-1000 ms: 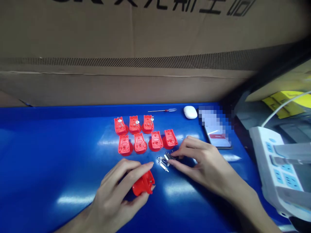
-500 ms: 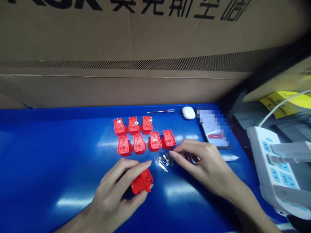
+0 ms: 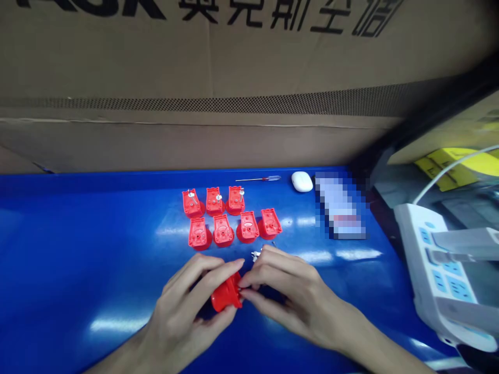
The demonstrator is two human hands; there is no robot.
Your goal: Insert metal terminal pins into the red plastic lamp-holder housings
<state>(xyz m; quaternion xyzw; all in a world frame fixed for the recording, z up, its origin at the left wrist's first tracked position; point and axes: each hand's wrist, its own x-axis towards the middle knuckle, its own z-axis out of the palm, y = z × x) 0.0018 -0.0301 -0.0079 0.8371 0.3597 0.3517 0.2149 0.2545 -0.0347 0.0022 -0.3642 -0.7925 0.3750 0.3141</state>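
Note:
My left hand (image 3: 191,301) is closed around a red plastic housing (image 3: 225,295), tilted with its open side facing right. The fingertips of my right hand (image 3: 288,293) are pinched together at that open side; whatever sits between them is too small and covered to make out. Behind my right hand a few small white-and-metal parts (image 3: 255,255) show, the rest of their pile hidden by the hand. Beyond stand two rows of similar red housings (image 3: 223,231). Those in the back row (image 3: 214,201) carry small metal pieces with white ends.
A thin screwdriver (image 3: 268,178) lies near the table's back edge. To its right are a white rounded case (image 3: 302,182) and a blurred-out phone (image 3: 341,208). A white power strip (image 3: 444,275) stands at the right edge. A large cardboard box (image 3: 210,67) rises behind the blue table (image 3: 97,249).
My right hand has moved left and nearer, from the pile of small parts to the red housing. My left hand has stayed in place, still gripping the housing.

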